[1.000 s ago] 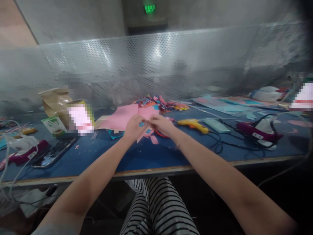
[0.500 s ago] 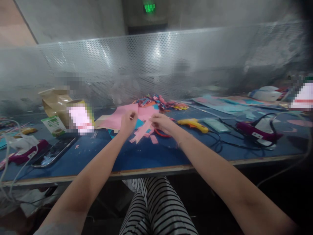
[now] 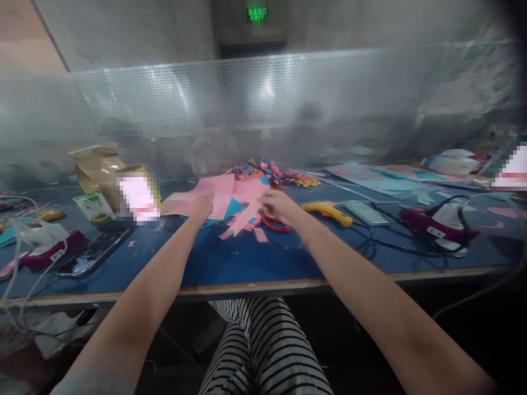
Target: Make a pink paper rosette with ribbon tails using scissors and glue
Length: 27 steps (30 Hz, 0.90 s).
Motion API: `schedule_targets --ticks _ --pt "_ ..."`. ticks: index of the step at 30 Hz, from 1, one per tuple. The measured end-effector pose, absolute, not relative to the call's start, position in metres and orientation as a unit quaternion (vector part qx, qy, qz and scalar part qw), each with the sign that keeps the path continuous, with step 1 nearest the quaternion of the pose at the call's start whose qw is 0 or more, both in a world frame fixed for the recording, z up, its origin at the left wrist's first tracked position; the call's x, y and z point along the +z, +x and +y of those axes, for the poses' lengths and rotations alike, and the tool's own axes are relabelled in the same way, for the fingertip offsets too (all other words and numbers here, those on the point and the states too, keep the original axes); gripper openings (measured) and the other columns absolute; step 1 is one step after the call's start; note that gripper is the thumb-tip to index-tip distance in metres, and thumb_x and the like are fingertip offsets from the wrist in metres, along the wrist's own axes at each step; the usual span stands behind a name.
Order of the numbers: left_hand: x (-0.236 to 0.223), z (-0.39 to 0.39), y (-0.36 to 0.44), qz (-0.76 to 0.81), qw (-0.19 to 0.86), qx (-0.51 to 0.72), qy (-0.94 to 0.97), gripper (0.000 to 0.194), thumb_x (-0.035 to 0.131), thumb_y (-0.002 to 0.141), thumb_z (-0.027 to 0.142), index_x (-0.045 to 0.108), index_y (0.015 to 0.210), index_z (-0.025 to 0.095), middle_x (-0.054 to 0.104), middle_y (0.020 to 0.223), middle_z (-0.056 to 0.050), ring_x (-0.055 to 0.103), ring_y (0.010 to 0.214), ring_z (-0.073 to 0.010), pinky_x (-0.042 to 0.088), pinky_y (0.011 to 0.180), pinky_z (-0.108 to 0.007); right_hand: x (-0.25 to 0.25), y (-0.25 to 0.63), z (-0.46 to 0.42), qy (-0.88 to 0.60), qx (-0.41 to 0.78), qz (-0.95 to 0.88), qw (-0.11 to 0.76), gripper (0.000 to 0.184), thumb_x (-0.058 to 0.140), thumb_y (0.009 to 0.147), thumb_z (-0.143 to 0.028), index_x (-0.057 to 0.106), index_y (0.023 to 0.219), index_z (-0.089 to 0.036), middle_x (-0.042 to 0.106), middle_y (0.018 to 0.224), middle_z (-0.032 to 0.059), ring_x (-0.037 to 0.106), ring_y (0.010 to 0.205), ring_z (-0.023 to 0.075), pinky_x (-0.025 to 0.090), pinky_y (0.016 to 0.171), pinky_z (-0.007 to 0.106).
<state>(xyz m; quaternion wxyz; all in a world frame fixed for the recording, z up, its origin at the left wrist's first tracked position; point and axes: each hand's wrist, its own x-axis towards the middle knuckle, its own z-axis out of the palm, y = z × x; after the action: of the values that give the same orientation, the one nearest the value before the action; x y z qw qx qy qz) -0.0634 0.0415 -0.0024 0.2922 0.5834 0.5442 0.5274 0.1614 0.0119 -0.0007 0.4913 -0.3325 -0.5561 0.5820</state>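
Observation:
A narrow strip of pink paper [image 3: 246, 215] slants down and left from my right hand [image 3: 281, 206], whose fingers are closed on its upper end. My left hand [image 3: 201, 207] is over a large sheet of pink paper [image 3: 218, 186]; its fingers look curled together, and blur hides whether anything is between them. Under and around the strip lie blue paper [image 3: 234, 208] and small pink cuttings [image 3: 260, 235]. Red-handled scissors [image 3: 275, 224] rest just below my right hand, partly covered.
Behind the paper is a heap of colourful scraps [image 3: 267, 171]. A yellow glue gun [image 3: 329, 213] with a black cord lies to the right, beside a pale green box [image 3: 366, 213]. At left are a phone [image 3: 94, 252], a green-and-white carton [image 3: 95, 208] and a brown bag [image 3: 96, 170].
My left hand has moved left, away from the strip and over the large pink sheet. My right hand keeps hold of the strip in nearly the same place. The view has shifted slightly.

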Motion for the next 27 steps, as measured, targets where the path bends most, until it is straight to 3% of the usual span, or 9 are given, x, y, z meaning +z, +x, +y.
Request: schedule_targets --ticks 4,7,11,15,21,27 --pt "-0.002 0.037 -0.063 0.583 0.195 0.443 0.653 0.036 0.050 0.066 0.041 0.031 0.045 0.019 0.029 0.036 0.006 0.031 0.037 -0.0074 0.023 0.040 -0.022 0.003 0.161 0.007 -0.358 0.588 -0.566 0.454 0.026 0.066 0.057 -0.025 0.042 0.058 -0.015 0.041 0.044 -0.0063 0.037 0.041 0.0032 0.028 0.043 0.017" --pt "-0.002 0.039 -0.066 0.596 0.137 0.438 0.658 0.035 0.052 0.065 0.036 0.028 0.045 0.019 0.028 0.038 0.006 0.032 0.039 -0.0078 0.022 0.042 -0.022 0.003 0.161 0.006 -0.356 0.586 -0.576 0.444 0.025 0.065 0.058 -0.025 0.042 0.057 -0.015 0.040 0.044 -0.0062 0.036 0.041 0.0033 0.027 0.042 0.017" --pt "-0.003 0.044 -0.068 0.578 0.126 0.460 0.662 0.022 0.051 0.065 0.027 0.035 0.051 0.019 0.032 0.043 0.006 0.037 0.044 -0.0089 0.027 0.045 -0.021 0.003 0.162 0.006 -0.359 0.583 -0.577 0.444 0.025 0.064 0.059 -0.026 0.042 0.058 -0.015 0.041 0.046 -0.0057 0.036 0.042 0.0031 0.028 0.043 0.017" --pt "-0.003 0.045 -0.067 0.556 0.116 0.477 0.671 0.010 0.057 0.057 0.023 0.049 0.058 0.017 0.049 0.053 0.003 0.046 0.053 -0.0105 0.036 0.053 -0.023 0.004 0.162 0.005 -0.360 0.580 -0.581 0.442 0.025 0.064 0.059 -0.027 0.042 0.059 -0.015 0.041 0.045 -0.0060 0.036 0.042 0.0031 0.028 0.043 0.017" --pt "0.000 0.044 -0.071 0.568 0.123 0.480 0.657 0.019 0.061 0.056 0.033 0.065 0.063 0.016 0.062 0.059 -0.002 0.056 0.059 -0.0152 0.041 0.059 -0.026 0.005 0.162 0.004 -0.365 0.579 -0.578 0.444 0.025 0.065 0.058 -0.026 0.042 0.057 -0.015 0.041 0.044 -0.0061 0.036 0.040 0.0031 0.027 0.041 0.017" --pt "0.005 0.044 -0.074 0.562 0.082 0.518 0.640 0.024 0.056 0.060 0.038 0.065 0.061 0.016 0.063 0.058 -0.003 0.058 0.061 -0.0161 0.042 0.059 -0.025 0.003 0.162 0.006 -0.358 0.581 -0.576 0.449 0.026 0.066 0.056 -0.026 0.043 0.059 -0.015 0.043 0.047 -0.0057 0.037 0.041 0.0027 0.028 0.042 0.016"
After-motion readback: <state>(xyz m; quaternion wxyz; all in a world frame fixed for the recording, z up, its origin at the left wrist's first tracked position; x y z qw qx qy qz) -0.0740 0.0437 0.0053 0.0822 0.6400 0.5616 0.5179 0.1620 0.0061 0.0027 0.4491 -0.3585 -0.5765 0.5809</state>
